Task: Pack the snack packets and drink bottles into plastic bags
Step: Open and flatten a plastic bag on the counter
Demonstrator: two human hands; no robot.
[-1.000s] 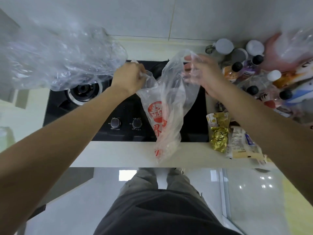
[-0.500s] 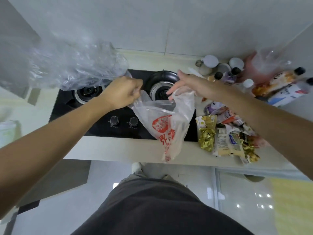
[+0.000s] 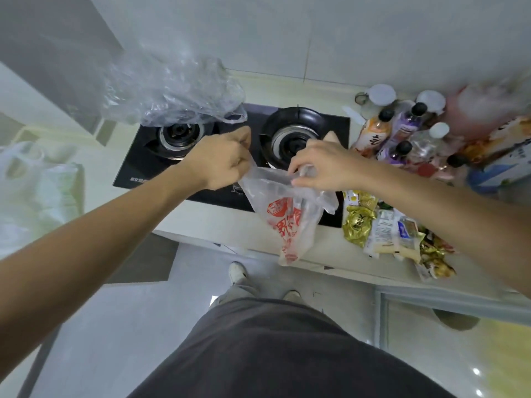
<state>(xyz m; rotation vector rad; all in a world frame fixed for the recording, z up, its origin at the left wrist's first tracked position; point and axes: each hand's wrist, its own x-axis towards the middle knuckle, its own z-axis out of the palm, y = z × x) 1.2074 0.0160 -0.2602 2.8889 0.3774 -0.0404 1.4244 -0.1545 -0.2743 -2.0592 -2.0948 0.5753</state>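
Note:
A clear plastic bag with red print (image 3: 290, 222) hangs over the stove's front edge. My left hand (image 3: 221, 160) pinches its left rim, and my right hand (image 3: 321, 166) pinches the right rim, so the mouth is stretched between them. Snack packets (image 3: 385, 234), gold and white, lie on the counter right of the bag. Several drink bottles (image 3: 399, 133) with black and white caps stand behind them against the wall.
A black two-burner gas stove (image 3: 178, 136) sits under my hands. A heap of crumpled clear plastic bags (image 3: 172, 93) lies over its back left. A white bag (image 3: 34, 185) rests at far left. The counter's front edge (image 3: 253, 245) runs below the bag.
My right hand has come down from the bag's raised flap to pinch the right rim. The bag has dropped lower and now hangs between both hands. The camera has tilted down and to the right.

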